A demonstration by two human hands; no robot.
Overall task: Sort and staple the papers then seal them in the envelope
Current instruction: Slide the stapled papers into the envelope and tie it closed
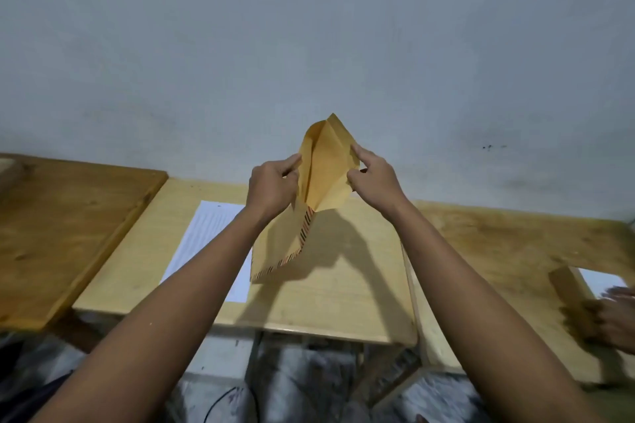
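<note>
Both arms stretched out; left hand [273,187] and right hand [372,175] pinching the yellow envelope [323,168], lifted above the desk [343,285].

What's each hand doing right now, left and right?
Left hand: pinches the left edge of the envelope, held up above the table.
Right hand: pinches the envelope's right edge.

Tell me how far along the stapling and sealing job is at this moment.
Done: cannot confirm sorting or stapling; the white papers lie flat on the light wooden table, and no stapler shows. In hand: the left hand and right hand hold the brown envelope up, pulling its mouth open. Left: slide the papers in and seal the flap, since the envelope looks empty and unsealed.
</note>
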